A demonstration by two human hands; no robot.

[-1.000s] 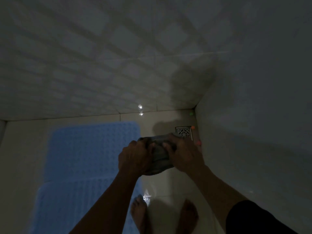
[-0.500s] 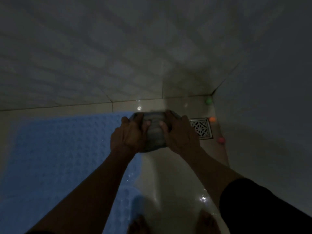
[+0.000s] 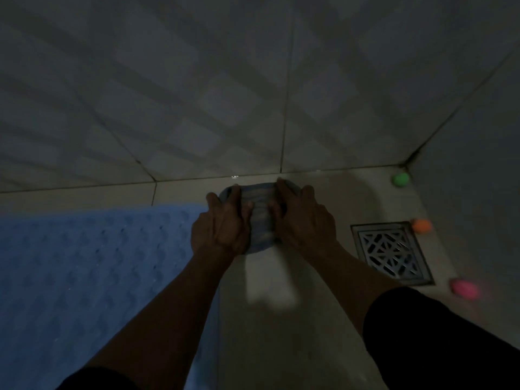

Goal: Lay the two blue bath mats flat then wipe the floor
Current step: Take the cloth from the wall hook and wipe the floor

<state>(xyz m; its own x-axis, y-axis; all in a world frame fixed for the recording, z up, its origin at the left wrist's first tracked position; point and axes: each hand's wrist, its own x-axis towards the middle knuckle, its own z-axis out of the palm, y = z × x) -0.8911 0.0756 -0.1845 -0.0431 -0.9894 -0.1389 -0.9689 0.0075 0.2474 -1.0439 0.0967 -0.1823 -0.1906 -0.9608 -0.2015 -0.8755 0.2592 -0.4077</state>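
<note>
Cloth (image 3: 260,218) crosswise — between both hands

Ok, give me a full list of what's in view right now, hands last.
bath mat: one visible, blue, flat on the floor at left
cloth: one, grey, bunched, held over the floor near the wall
floor drain: one, metal grate, right of the hands
small balls: three, green in the corner, orange and pink along the right wall
floor: pale tile
wall: patterned tile
left hand: grips the cloth
right hand: grips the cloth
</note>
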